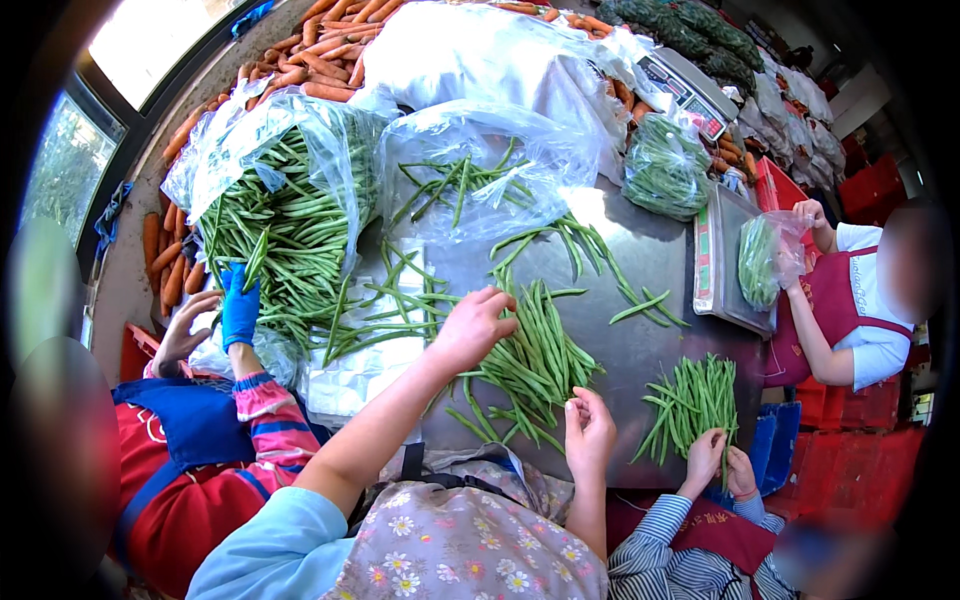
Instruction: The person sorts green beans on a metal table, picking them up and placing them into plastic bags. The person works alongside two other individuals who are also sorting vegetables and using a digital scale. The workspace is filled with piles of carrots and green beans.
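A loose pile of green beans (536, 345) lies on the metal table (660, 262) before me. Over the left side of this pile is my left hand (480, 326), its fingers curled; whether it holds a bean cannot be told. Near the pile's lower right edge my right hand (590, 431) has thumb and forefinger close together at the bean ends, and its grip is unclear. Further left, a large open plastic bag (300, 217) overflows with green beans. Behind the pile, a clear plastic bag (487, 180) lies flat with some beans on it.
A co-worker's blue-gloved hand (240, 307) is at the large bag. Another co-worker's hands (712, 461) touch a bean bunch (694, 409) at lower right. A third person holds a bagged bunch (759, 262) beside a scale (731, 255). Carrots (322, 60) and a white sack (480, 60) lie behind.
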Tool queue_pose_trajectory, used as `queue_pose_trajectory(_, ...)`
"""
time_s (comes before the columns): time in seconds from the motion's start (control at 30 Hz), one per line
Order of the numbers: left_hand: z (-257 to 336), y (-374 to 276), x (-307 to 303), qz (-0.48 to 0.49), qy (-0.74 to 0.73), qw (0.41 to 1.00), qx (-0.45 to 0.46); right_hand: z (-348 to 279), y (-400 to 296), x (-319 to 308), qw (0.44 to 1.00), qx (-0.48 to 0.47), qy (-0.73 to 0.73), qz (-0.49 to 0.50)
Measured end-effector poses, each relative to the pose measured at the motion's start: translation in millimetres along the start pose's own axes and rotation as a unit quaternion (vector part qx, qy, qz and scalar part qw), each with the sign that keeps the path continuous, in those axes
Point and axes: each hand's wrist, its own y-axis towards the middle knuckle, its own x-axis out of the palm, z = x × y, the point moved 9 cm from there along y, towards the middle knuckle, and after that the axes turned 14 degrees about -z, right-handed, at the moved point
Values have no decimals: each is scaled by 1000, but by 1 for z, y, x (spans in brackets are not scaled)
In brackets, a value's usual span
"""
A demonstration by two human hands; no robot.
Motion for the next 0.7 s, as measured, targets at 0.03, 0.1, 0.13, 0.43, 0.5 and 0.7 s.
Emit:
queue_pose_trajectory(0.03, 0, 0, -11, 9, 19, 999, 39, 0, 1, -3, 1000, 1, 5, 5)
queue_pose_trajectory(0.1, -30, 1, -25, 4, 6, 1000, 5, -1, 5, -8, 1000, 2, 15, 14)
queue_pose_trajectory(0.13, -41, 3, -43, 35, -2, 999, -16, 0, 6, -11, 1000, 2, 15, 17)
queue_pose_trajectory(0.43, -129, -7, -109, 266, 75, 914, -297, 1, 11, -11, 1000, 6, 6, 13)
queue_pose_trajectory(0.5, -115, 19, -63, 128, -78, 968, -202, 7, 10, -9, 1000, 18, 9, 12)
queue_pose_trajectory(0.7, -53, 32, 5, -18, -17, 1000, -7, -15, 18, -7, 1000, -9, -25, 10)
